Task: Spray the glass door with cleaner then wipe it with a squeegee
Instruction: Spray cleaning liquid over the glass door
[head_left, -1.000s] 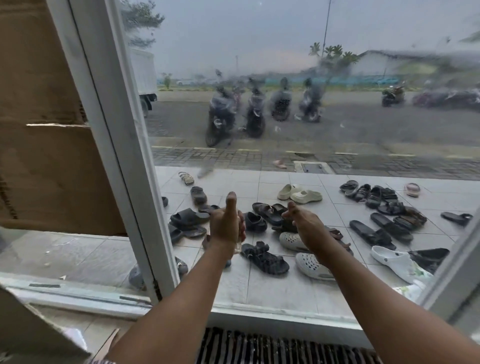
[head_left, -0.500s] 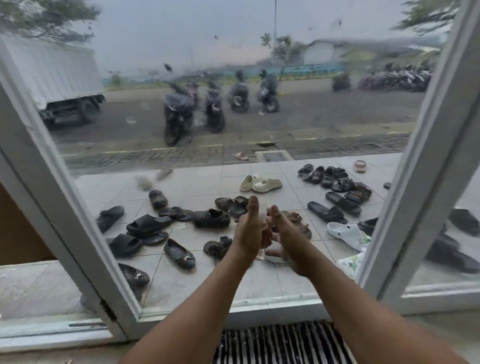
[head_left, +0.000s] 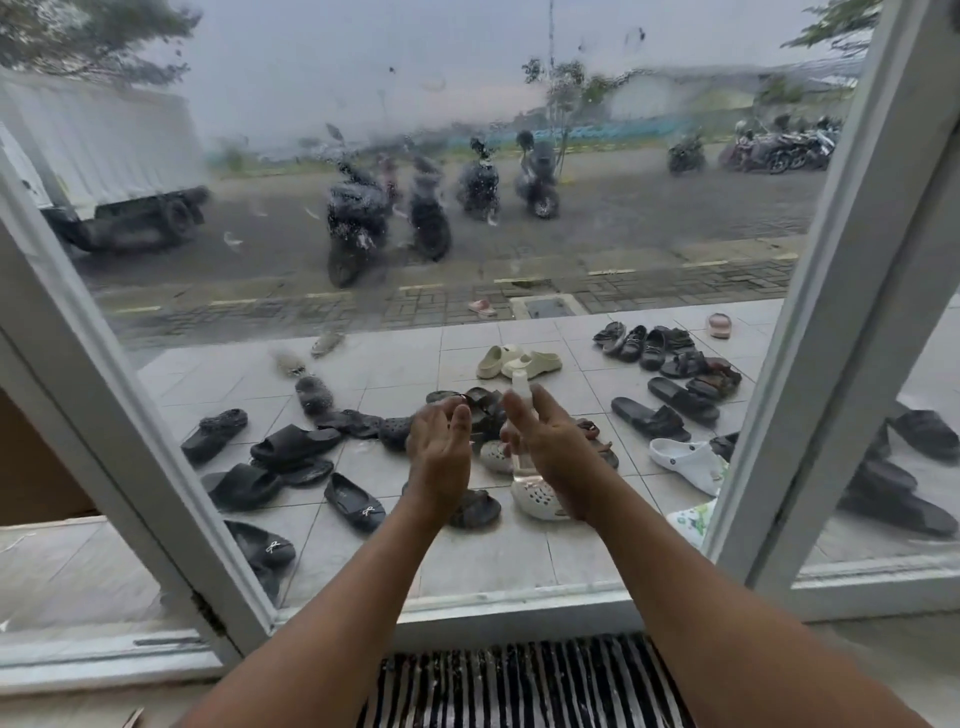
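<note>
Head view: grips a small clear spray bottle (head_left: 519, 387) in the right hand (head_left: 550, 452), upright, white cap poking above the fingertips, body lying against the palm. Holds the left hand (head_left: 441, 452) open just beside it, palm turned toward the bottle, fingers loosely bent, a narrow gap between hand and bottle. Reaches with both forearms straight out toward the lower middle of the glass door (head_left: 467, 104), hands in front of the pane; cannot tell whether touching it. Faces glass beaded and streaked with droplets across its upper half, set in a white frame (head_left: 831, 364). Stands over a striped doormat (head_left: 519, 680) at the sill. Looks out through the pane onto scattered sandals and shoes (head_left: 291, 447) on pale tiles (head_left: 415, 364), then parked scooters (head_left: 358, 218) and a truck (head_left: 104, 166) on the road
</note>
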